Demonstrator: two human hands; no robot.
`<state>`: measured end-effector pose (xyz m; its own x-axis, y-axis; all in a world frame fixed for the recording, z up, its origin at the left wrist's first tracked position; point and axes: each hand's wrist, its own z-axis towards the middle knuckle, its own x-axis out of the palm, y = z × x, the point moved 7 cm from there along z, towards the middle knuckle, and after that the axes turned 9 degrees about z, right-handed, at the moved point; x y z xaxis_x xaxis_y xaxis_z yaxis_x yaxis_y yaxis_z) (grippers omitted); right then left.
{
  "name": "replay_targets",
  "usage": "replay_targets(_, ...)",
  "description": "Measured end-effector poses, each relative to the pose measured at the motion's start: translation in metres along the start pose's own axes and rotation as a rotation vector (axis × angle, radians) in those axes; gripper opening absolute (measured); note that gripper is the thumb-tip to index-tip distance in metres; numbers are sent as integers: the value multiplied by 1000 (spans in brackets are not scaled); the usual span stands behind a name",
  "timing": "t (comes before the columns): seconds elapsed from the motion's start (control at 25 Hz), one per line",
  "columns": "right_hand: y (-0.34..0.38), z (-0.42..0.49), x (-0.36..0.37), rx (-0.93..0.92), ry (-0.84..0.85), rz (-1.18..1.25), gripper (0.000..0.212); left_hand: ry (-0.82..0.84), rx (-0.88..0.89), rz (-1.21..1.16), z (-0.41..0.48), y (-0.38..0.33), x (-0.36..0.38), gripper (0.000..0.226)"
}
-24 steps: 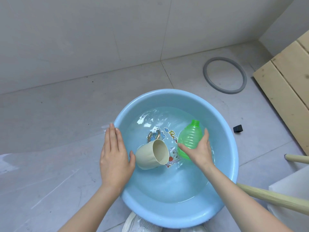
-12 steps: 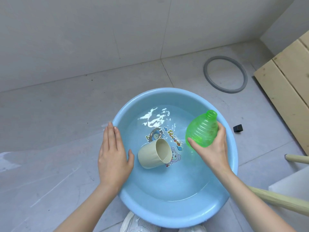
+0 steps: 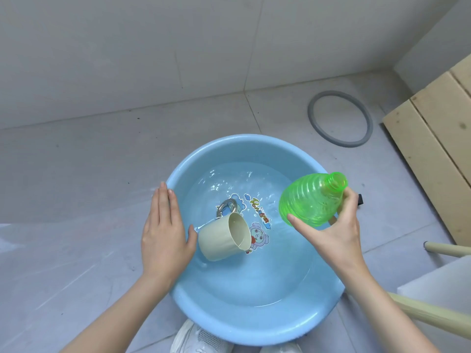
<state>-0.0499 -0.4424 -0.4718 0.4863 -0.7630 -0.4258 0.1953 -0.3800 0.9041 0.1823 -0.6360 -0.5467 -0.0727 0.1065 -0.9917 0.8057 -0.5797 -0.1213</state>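
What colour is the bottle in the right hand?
The bottle is translucent bright green, clearest in the head view.

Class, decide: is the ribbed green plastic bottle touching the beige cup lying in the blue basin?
Apart. The head view shows open water between the beige cup and the green bottle, which the right hand holds up.

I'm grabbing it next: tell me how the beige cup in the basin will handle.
The cup lies on its side in shallow water, so a nudge would likely roll it. It is wet, so probably slippery. It looks like plastic: likely light and stiff.
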Motion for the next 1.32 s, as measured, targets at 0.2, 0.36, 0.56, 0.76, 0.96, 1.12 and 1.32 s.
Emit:
replay_targets(0.2, 15, -7, -5, 63, -18, 127, 84, -9, -3, -15, -1, 1, 1, 83)
replay_targets(0.36, 52, -11, -14, 13, 6, 212, 77, -19, 23, -42, 2, 5, 3, 80)
replay_targets(0.56, 94, -23, -15, -77, 90, 144, 78, -12, 143, -230, 7, -12, -29, 88)
replay_targets(0.76, 128, -33, 14, -129, 206, 100, 77, 202, 450, -493, 7, -58, -93, 92)
replay_targets(0.96, 149, -32, 55, -131, 308, 102, 77, 263, 457, -859, 13, -67, -124, 129)
replay_targets(1.12, 157, -27, 76, -139, 336, 44, 76, 151, 385, -925, 26, -55, -129, 127)
replay_targets(1.32, 149, -26, 103, -157, 499, -75, 72, 131, 284, -956, 29, -37, -116, 85)
